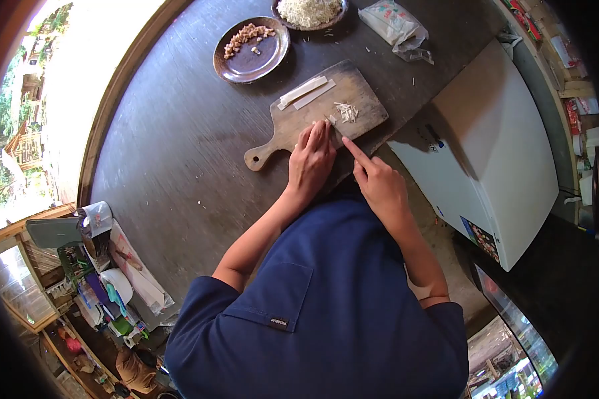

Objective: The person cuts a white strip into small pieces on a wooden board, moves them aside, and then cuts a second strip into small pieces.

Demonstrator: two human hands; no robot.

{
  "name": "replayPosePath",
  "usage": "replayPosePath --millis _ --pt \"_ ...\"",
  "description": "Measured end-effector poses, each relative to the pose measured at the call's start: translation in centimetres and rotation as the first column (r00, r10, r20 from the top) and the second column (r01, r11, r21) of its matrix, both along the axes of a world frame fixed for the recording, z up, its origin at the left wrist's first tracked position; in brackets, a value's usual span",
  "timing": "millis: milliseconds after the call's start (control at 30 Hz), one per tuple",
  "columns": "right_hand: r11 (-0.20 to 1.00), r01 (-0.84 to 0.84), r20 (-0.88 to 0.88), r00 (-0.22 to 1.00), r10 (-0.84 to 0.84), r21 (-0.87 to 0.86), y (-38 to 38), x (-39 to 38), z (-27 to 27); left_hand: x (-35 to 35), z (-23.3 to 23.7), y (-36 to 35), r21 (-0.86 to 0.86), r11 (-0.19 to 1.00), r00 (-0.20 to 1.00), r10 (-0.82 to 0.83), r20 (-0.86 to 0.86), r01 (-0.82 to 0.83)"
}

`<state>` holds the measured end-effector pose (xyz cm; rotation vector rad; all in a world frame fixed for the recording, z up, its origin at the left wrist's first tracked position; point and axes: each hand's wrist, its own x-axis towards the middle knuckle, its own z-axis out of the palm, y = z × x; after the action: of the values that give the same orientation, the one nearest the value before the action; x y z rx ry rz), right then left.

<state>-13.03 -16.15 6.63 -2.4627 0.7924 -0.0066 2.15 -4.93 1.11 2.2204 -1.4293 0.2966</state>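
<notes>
A wooden cutting board (356, 86) with a round-holed handle lies near the table edge. My left hand (311, 159) is closed on its near side, fingertips bunched and pressed down on a pale piece that they mostly hide. My right hand (381, 185) is closed around a knife (337, 137), its index finger stretched along the top; the handle is hidden in the palm. The blade is close beside my left fingertips. Beyond them, pale flat strips (306, 92) lie side by side on the board. A small heap of thin pale slivers (347, 112) is to their right.
On the dark table (180, 146), a brown plate (246, 68) holds small brown chunks. A bowl (307, 26) of pale shreds and a plastic bag (396, 28) are at the back. A white refrigerator (506, 153) stands at the right. Kitchen items crowd a rack (110, 266) at lower left.
</notes>
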Motion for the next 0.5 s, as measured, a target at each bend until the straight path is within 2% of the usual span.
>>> replayPosePath --millis 67,200,300,500 --pt "0.999 0.004 0.104 0.995 0.001 -0.048 -0.1 0.7 -0.9 0.0 0.1 0.0 0.002 1.0 1.0 -0.001 -0.02 0.001" --pt "0.998 0.004 0.094 0.996 0.001 -0.06 0.4 -0.3 -0.4 -0.2 0.1 0.2 -0.015 1.0 0.999 -0.007 -0.041 0.006" --pt "1.0 0.02 0.052 0.998 -0.021 0.023 0.5 -2.4 -0.2 -0.2 0.4 0.1 -0.019 1.0 0.999 -0.008 -0.037 0.007" --pt "0.999 0.032 0.093 0.995 -0.033 0.011 0.7 -1.4 0.2 0.0 -0.1 0.1 -0.019 1.0 1.0 -0.004 -0.013 0.003"
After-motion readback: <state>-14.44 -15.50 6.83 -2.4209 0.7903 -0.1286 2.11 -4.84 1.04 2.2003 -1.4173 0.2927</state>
